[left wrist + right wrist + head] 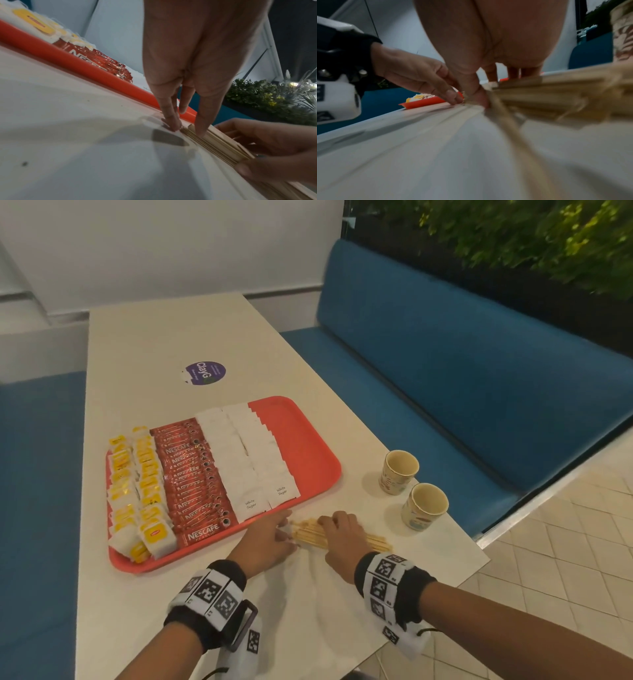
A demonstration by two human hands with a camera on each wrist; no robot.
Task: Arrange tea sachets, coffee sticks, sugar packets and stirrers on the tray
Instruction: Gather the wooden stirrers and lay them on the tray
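Stirrers (310, 534) lie bundled on the table (144, 344), just off the tray's (301, 436) near right corner. Right hand (342, 537) curls over them, thumb and fingers clamping the bundle. Left hand (270, 539), fingers straight, touches the bundle's end. On the tray: sugar packets (253, 453), coffee sticks (191, 474), tea sachets (137, 491). Two paper cups (399, 472) stand right of the tray.

Stirrers (547, 97) blurred — right hand (342, 534) hides middle.
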